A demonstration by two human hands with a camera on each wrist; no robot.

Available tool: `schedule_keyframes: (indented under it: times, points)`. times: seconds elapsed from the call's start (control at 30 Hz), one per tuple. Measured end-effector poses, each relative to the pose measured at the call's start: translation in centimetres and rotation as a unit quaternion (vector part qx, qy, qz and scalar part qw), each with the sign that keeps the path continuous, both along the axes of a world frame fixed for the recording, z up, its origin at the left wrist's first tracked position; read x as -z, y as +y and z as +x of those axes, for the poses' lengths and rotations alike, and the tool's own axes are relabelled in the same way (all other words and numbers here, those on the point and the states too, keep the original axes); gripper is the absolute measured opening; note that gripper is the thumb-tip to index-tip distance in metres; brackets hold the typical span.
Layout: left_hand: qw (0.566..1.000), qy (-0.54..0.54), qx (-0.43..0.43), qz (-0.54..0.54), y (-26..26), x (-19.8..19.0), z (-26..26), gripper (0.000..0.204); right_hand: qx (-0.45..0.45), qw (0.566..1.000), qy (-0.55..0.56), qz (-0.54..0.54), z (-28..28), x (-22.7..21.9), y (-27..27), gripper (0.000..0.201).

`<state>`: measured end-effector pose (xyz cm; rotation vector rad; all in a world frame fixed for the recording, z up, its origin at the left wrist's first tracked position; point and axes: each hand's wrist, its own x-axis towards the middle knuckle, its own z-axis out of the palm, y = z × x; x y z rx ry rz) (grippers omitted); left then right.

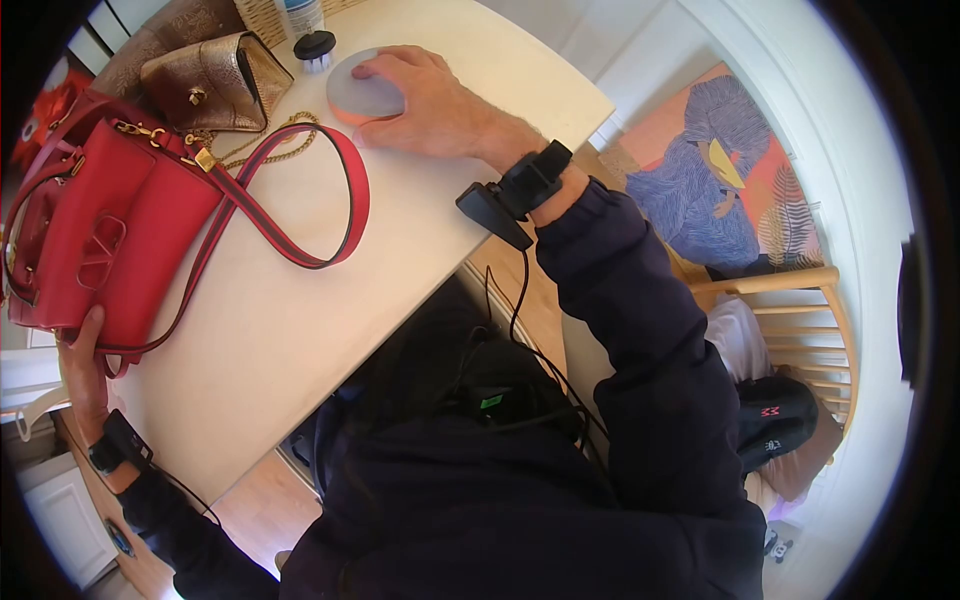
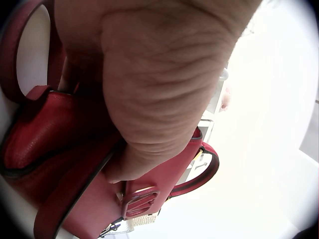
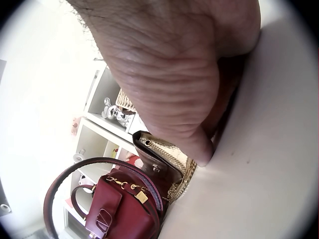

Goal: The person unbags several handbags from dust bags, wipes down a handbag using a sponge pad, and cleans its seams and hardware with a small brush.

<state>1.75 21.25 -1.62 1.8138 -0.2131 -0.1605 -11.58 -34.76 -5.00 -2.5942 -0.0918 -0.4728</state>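
My left hand point(image 1: 86, 375) grips the lower corner of a red handbag point(image 1: 105, 235) at the table's left. In the left wrist view, the thumb point(image 2: 127, 167) lies on the bag's front beside its buckle-like emblem; the other fingers are mostly hidden behind the bag. My right hand point(image 1: 430, 105) holds a rounded grey pad point(image 1: 365, 90) with an orange edge against the tabletop. Its fingers lie over the pad's far side and the thumb along its near side. The palm hides much of the pad in the right wrist view. A red shoulder strap point(image 1: 355, 200) loops across the table between the hands.
Behind the red bag stand a bronze snakeskin-look clutch point(image 1: 215, 85) with a gold chain, a small black-topped brush point(image 1: 315, 50) and a bottle point(image 1: 300, 15). The white table point(image 1: 300, 340) ends at my body. To the right are a wooden chair point(image 1: 835, 330) and a painting point(image 1: 715, 180).
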Motion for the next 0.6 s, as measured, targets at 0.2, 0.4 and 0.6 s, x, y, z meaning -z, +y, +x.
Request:
schedule_keyframes:
  times: [0.2, 0.4, 0.6]
  points:
    - [1.000, 0.002, 0.003, 0.002, 0.39, 0.20, 0.40, 0.075, 0.002, 0.999, -0.030, 0.019, 0.46, 0.72, -0.22, 0.078]
    - [1.000, -0.001, -0.001, 0.002, 0.63, 0.35, 0.53, 0.075, 0.001, 0.999, -0.030, 0.018, 0.42, 0.69, -0.23, 0.078]
    - [1.000, 0.003, -0.005, -0.003, 0.47, 0.30, 0.42, 0.075, 0.006, 0.999, -0.032, 0.015, 0.39, 0.69, -0.13, 0.078]
